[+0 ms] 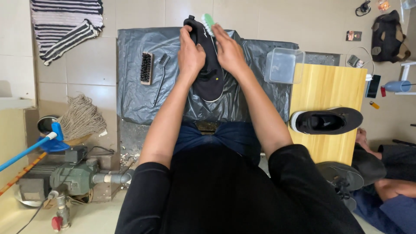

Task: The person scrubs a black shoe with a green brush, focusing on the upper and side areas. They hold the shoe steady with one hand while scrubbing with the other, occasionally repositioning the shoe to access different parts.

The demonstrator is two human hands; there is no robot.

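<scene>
Black shoe (211, 73) lay on the grey plastic sheet (134, 93), clamped near its heel by the left hand (190, 54), whose fingers (186, 32) curled around it, while the right hand (229, 51) closed on a green-handled brush (208, 21) against its upper. Scrubbing seemed under way, not finished: no suds showed. A wooden brush (146, 68), a thin brush (161, 78) and the second shoe (326, 120) on the wooden surface (329, 86) lay untouched.

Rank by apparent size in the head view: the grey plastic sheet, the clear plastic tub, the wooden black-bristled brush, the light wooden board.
1. Grey plastic sheet
2. Light wooden board
3. Clear plastic tub
4. Wooden black-bristled brush

All lie at a similar distance, so the ranking looks safe.
</scene>
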